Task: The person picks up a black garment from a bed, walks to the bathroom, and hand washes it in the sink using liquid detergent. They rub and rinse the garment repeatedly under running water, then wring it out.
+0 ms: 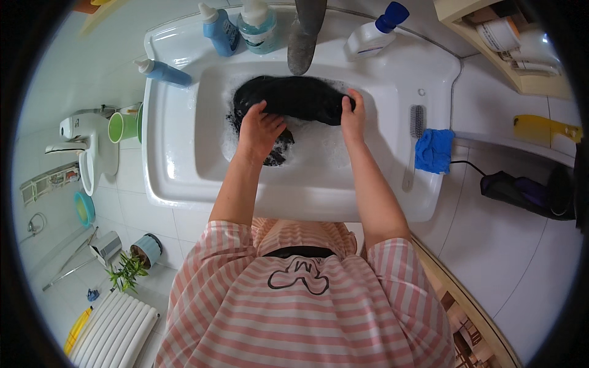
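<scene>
A wet black cloth item (294, 94), perhaps a garment, lies bunched lengthwise in soapy water in the white sink basin (313, 193). My right hand (353, 118) grips its right end between thumb and fingers. At the cloth's lower left edge is my left hand (263, 131), palm turned inward and fingers apart; its thumb overlaps the black fabric. A foam-covered part of the cloth trails down past the left hand's fingers. White suds (338, 147) float around the fabric.
The faucet (303, 46) overhangs the basin. Along the rim are a blue bottle (223, 34), a teal pump bottle (258, 32), a white blue-capped bottle (372, 37) and a toppled blue bottle (165, 72). At right lie a brush (417, 122) and a blue cloth (433, 151).
</scene>
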{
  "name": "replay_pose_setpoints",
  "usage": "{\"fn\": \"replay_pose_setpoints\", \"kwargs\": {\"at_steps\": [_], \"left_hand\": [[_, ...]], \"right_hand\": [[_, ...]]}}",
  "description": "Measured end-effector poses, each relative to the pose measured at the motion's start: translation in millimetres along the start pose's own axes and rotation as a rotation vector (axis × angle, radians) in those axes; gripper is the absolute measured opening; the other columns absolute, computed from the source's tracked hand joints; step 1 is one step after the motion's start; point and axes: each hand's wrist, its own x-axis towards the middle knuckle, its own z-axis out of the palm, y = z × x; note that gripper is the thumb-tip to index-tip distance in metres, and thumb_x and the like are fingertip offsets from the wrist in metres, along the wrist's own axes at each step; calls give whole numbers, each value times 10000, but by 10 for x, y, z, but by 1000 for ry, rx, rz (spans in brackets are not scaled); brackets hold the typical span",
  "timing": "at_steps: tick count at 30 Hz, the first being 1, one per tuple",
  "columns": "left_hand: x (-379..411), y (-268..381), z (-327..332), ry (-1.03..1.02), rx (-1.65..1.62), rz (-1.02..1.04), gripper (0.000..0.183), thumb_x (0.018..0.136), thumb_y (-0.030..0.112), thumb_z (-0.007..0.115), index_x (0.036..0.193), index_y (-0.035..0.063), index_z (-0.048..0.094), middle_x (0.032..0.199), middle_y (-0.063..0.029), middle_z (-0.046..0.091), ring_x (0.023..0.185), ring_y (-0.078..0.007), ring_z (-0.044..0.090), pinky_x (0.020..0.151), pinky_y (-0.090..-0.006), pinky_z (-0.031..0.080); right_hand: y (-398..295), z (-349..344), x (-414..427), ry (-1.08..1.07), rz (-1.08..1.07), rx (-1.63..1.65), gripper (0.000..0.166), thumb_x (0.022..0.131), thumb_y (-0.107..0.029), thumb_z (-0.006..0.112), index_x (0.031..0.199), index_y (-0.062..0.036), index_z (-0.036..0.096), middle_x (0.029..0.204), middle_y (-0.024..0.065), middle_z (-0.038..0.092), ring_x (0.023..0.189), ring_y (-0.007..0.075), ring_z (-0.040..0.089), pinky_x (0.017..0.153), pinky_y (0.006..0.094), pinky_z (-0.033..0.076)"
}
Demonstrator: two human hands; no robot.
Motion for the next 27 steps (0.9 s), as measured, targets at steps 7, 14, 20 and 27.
{"fn": "replay_pose_setpoints", "kwargs": {"at_steps": [7,14,20,27], "left_hand": [[272,-452,-175,-76,12,-162,152,865,171,532,912,28,526,919,-128,500,889,-269,508,899,-398,444],[251,-593,27,-135,-76,-281,276,875,267,505,1031,50,576,1054,-120,599,997,-285,548,846,-384,423],[265,-638,31,-349,-191,-274,459,831,453,582,1081,69,560,1010,-105,606,966,-281,567,811,-359,449],[153,-590,42,-566,-433,-222,253,869,257,534,997,40,561,904,-95,600,803,-240,578,687,-361,511]], "right_hand": [[46,63,-165,-407,8,-104,440,777,-136,676,1186,-141,517,1226,175,527,1066,354,550,875,421,454],[310,140,-241,-316,59,-109,361,715,-33,664,1056,-128,592,1058,138,598,876,286,617,735,372,495],[-988,-11,-705,-507,348,301,306,756,-54,641,1054,-78,574,1018,97,591,931,248,583,834,336,458],[-1433,-42,-1060,-487,-369,-351,322,788,-283,669,1067,-169,556,997,128,581,828,316,604,675,433,498]]}}
